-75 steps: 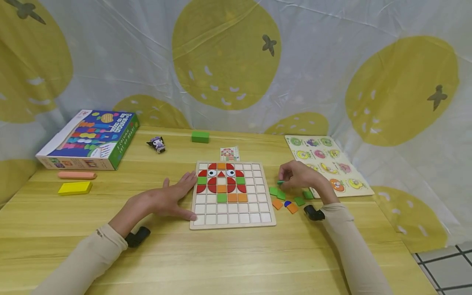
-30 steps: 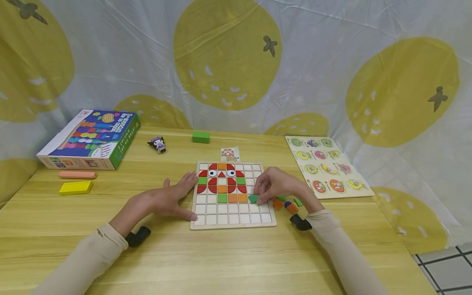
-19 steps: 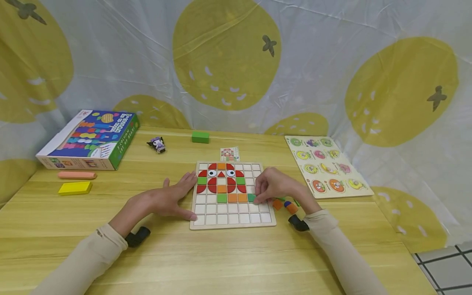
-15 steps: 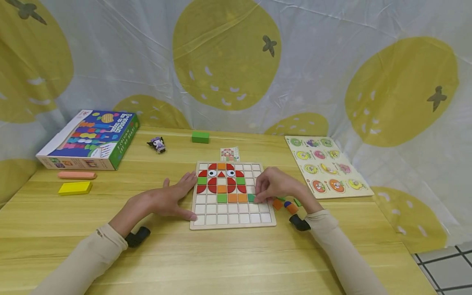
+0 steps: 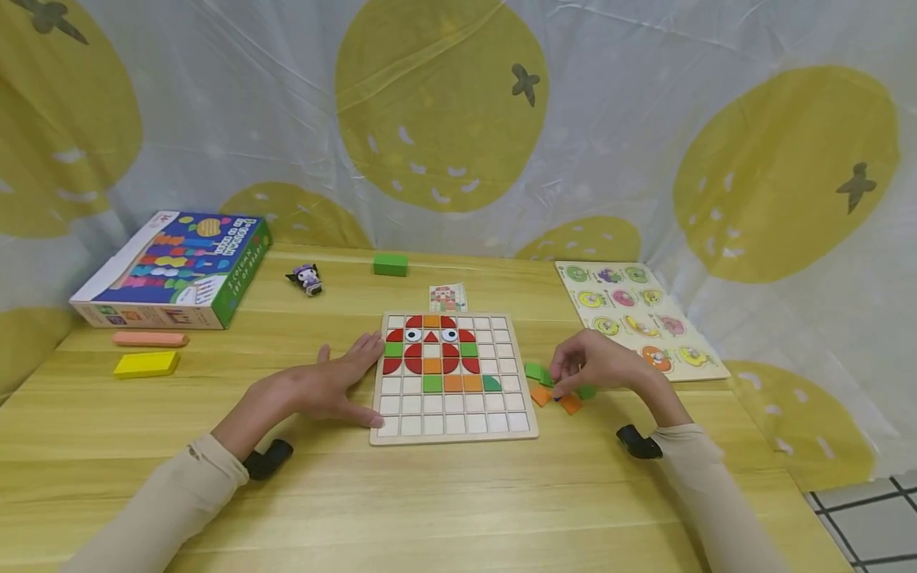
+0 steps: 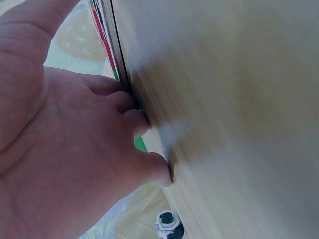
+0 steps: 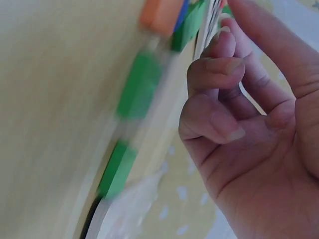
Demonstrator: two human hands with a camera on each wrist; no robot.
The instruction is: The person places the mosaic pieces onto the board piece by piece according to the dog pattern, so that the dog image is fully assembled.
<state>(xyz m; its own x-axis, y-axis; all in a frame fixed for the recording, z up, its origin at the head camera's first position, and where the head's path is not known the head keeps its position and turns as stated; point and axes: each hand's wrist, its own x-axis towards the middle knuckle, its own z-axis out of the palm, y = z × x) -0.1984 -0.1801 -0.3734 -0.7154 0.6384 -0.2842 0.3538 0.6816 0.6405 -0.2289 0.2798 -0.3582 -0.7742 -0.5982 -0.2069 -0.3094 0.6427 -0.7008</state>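
Observation:
The wooden grid board holds red, orange and green tiles forming a figure with two round eyes. My left hand rests at the board's left side, fingers along the edge and thumb on the near left corner. A dark green rounded tile lies in a cell to the right of two orange tiles. My right hand is over the loose tiles right of the board, fingers bent and thumb extended. Orange tiles and green tiles lie beneath it. A blue piece is near the fingertips; nothing visible is held.
A small pattern card lies behind the board. A fruit puzzle board is at the back right. Leftward are a game box, a small figurine, a green block, a yellow block and an orange-pink stick.
My right hand brought the dark green tile from the right, set it into the grid cell and let it go. It has moved back right over the loose tiles. The left hand stays.

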